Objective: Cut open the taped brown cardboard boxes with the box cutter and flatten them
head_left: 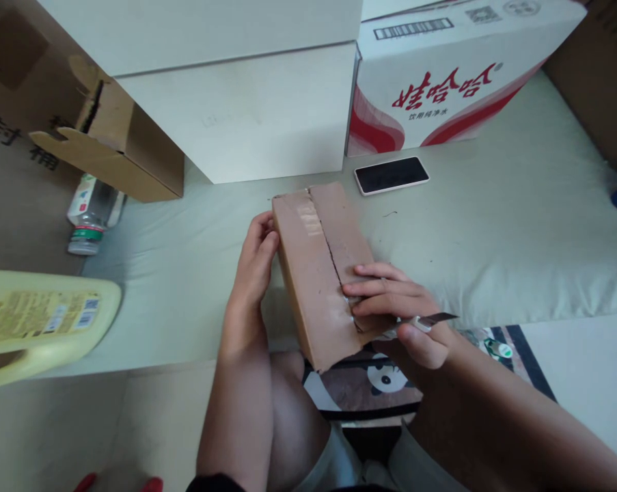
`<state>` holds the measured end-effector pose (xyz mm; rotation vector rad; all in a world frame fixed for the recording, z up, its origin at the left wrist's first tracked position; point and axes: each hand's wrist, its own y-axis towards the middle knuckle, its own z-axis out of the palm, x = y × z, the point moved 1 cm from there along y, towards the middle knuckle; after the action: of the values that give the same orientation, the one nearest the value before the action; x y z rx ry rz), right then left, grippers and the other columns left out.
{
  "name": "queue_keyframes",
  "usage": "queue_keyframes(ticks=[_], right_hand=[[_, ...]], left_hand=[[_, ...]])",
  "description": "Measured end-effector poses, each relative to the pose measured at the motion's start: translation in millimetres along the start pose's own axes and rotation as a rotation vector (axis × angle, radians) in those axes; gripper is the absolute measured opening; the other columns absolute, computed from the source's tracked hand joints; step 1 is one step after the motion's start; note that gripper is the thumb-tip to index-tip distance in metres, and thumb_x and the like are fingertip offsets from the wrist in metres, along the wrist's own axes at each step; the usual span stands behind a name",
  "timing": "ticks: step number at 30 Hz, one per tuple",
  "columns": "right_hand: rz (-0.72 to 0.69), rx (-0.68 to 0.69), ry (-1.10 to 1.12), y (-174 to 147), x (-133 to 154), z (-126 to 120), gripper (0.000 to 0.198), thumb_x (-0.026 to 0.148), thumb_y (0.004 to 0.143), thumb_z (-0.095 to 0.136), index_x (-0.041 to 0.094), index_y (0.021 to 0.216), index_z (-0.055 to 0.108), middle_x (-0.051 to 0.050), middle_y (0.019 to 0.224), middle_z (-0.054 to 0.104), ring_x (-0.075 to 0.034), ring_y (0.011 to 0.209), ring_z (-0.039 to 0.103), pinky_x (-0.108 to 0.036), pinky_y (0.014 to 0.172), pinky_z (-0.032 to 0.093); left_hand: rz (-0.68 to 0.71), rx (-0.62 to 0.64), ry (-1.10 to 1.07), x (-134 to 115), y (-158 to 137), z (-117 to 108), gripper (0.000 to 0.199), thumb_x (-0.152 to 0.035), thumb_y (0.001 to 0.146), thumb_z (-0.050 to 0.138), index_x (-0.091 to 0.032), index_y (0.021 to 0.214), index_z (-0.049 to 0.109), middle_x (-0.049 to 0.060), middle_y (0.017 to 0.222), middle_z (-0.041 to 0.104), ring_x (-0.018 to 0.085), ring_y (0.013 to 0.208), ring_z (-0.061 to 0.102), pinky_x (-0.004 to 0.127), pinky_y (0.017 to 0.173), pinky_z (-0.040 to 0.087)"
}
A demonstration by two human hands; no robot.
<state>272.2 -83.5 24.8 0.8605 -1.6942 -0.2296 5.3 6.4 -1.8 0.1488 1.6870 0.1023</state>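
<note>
A brown cardboard box [308, 273] rests at the near edge of the covered surface, tilted, with a slit seam along its top and strips of clear tape. My left hand [257, 256] grips the box's left side, fingers curled around its far left edge. Over the lower right of the top lies my right hand [400, 304], fingers spread across the seam. A utility knife [421, 324] is held between its thumb and palm, blade out and pointing right, away from the box. Most of the knife's handle is hidden under the fingers.
Beyond the box lies a phone [391, 175]. White cartons [247, 116] and a red-and-white water carton [441, 89] stand behind. At left are an open cardboard box [144, 150], a plastic bottle [87, 225] and a yellow jug [46, 314]. A panda-patterned mat [359, 396] lies below.
</note>
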Motion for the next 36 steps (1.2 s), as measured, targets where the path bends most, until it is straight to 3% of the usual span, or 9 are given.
queue_keyframes(ticks=[15,36], right_hand=[[-0.035,0.017,-0.056,4.9,1.1,5.0,0.035,0.043,0.101,0.048,0.023,0.111,0.075,-0.009,0.125,0.081,-0.028,0.128,0.07,-0.049,0.112,0.054],[-0.025,-0.004,-0.025,3.9,0.8,8.7,0.034,0.042,0.103,0.047,0.023,0.111,0.074,-0.009,0.126,0.08,-0.027,0.126,0.07,-0.049,0.114,0.051]], left_hand=[[-0.062,-0.028,-0.099,-10.4,-6.6,5.4,0.069,-0.083,0.081,0.063,-0.023,0.115,0.061,0.009,0.118,0.066,0.025,0.112,0.061,0.038,0.098,0.049],[-0.082,-0.043,-0.116,-10.4,-5.3,5.5,0.07,-0.083,0.076,0.069,-0.024,0.113,0.064,0.006,0.113,0.064,0.024,0.107,0.058,0.038,0.098,0.046]])
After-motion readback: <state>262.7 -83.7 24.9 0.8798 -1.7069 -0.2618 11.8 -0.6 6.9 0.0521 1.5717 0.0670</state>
